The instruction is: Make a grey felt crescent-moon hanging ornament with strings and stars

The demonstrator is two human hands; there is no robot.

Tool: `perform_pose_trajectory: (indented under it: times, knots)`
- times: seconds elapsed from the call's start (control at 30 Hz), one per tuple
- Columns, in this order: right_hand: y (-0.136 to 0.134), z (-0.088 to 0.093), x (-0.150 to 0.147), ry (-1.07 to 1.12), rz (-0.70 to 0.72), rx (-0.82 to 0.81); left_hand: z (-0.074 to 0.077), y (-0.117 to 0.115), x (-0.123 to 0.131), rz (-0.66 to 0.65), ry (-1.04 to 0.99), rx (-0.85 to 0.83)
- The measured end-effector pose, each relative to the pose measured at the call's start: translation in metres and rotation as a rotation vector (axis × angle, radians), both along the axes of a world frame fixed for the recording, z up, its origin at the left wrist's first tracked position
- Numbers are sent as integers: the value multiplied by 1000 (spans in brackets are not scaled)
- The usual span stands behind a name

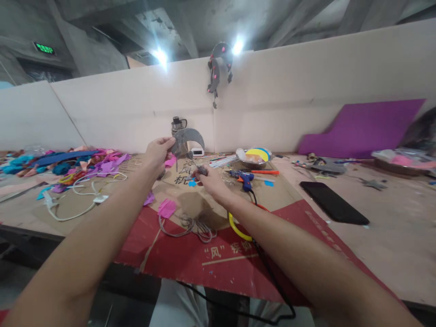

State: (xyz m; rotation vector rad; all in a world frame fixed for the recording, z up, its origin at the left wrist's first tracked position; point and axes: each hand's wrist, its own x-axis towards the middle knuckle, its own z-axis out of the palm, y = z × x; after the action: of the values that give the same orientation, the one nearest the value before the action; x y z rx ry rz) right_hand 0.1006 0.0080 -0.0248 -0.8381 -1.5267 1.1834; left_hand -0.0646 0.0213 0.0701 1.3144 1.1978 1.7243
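My left hand [159,156] is closed on one end of a grey crescent-shaped piece [190,136], raised above the table. Short grey strands hang beneath the crescent. Lower and to the right, my right hand [210,180] pinches a small dark grey piece [202,170], which seems joined to a strand from the crescent. Just right of that hand lies a blue glue gun [245,178] with a black cord. A coil of grey cord [200,228] rests on the red and brown cardboard [170,254] below my hands.
Coloured felt scraps [64,161] and a white cable [73,219] lie at left. Behind stand a bottle [176,123] and a metal bowl [254,163]. A black phone [334,203] and purple sheet [368,129] are at right. A grey crescent ornament [214,75] hangs on the wall.
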Motion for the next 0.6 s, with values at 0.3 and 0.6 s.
perform_pose_trajectory:
  times: [0.3, 0.6]
  knots:
    - [-1, -7, 1, -82, -44, -50, -35, 0, -10, -64, -257, -20]
    - [0, -14, 2, -151, -34, -62, -53, -5, -10, -66, -375, -48]
